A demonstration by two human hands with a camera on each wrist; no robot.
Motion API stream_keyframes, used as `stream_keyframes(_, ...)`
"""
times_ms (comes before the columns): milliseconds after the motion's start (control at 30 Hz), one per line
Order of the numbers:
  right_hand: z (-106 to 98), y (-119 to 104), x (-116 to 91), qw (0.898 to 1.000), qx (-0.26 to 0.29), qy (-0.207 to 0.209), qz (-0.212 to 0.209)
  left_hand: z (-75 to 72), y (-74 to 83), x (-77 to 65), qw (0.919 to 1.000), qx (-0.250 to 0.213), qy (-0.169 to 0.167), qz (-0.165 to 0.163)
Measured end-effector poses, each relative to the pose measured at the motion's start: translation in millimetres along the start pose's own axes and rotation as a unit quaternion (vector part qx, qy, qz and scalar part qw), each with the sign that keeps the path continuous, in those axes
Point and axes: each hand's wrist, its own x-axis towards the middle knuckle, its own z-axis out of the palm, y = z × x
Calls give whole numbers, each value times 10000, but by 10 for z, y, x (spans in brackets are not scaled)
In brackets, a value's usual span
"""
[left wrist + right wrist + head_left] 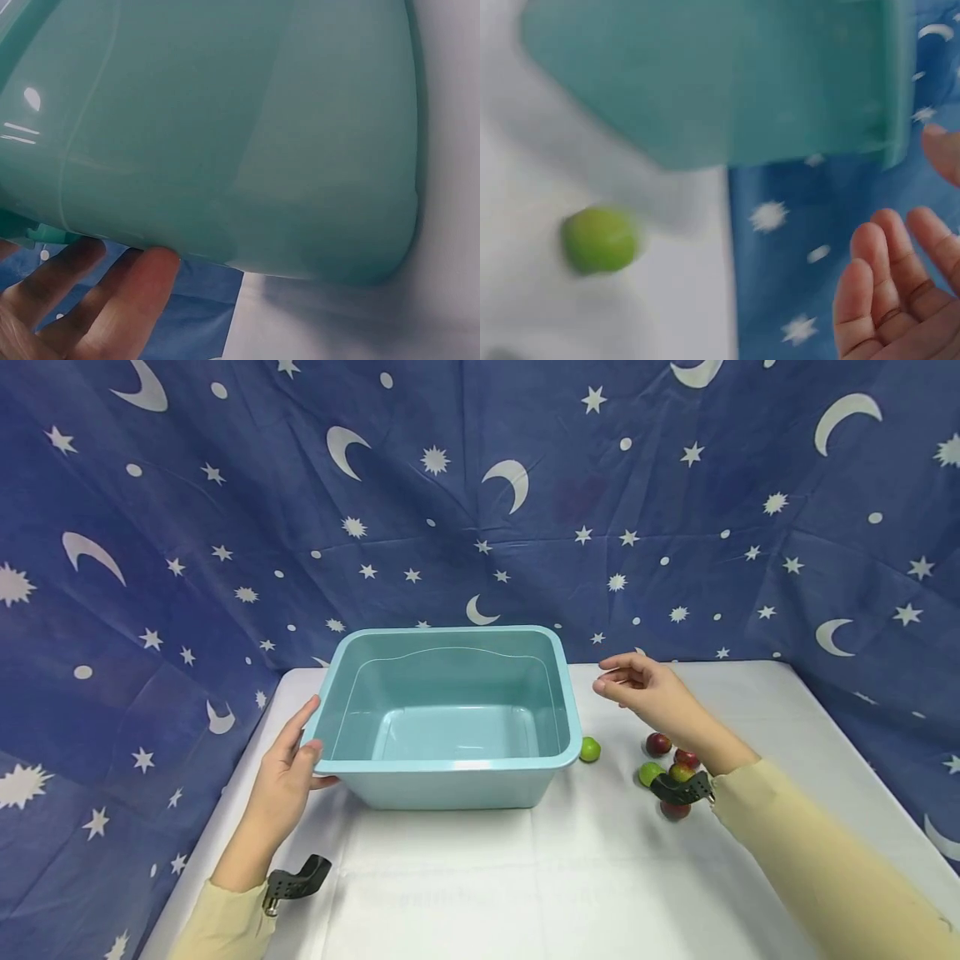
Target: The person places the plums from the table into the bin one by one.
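A dark blue fabric backdrop printed with white moons and stars (442,568) closes off the far side of the white-covered counter (442,877). Toward that far edge, between the two hands, stands an empty, pale turquoise, rectangular plastic basin (450,789), its mouth facing up; whether its base lies fully flat cannot be told. The left hand (281,777) grips the basin's left rim, thumb above and fingers along the outside, a hold that probably steadies that end. The right hand (645,689), fingers loosely bent with a gap to the thumb, holds nothing beyond the right rim. A small, round, bright green fruit (591,749) lies just beside the basin's right side, apart from a loose cluster of small red, green and mottled fruits (682,772); being round, they probably roll easily. The right wrist partly covers the cluster.
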Motion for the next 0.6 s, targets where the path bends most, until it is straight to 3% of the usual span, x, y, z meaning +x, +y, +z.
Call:
stream_keyframes(267,115,464,-43,9976,-468,-408,313,-5,-4,5,10000,28,-14,38)
stream_keyframes(600,324,655,-32,9896,-1114,-822,400,-7,-2,-3,10000,-25,-27,22)
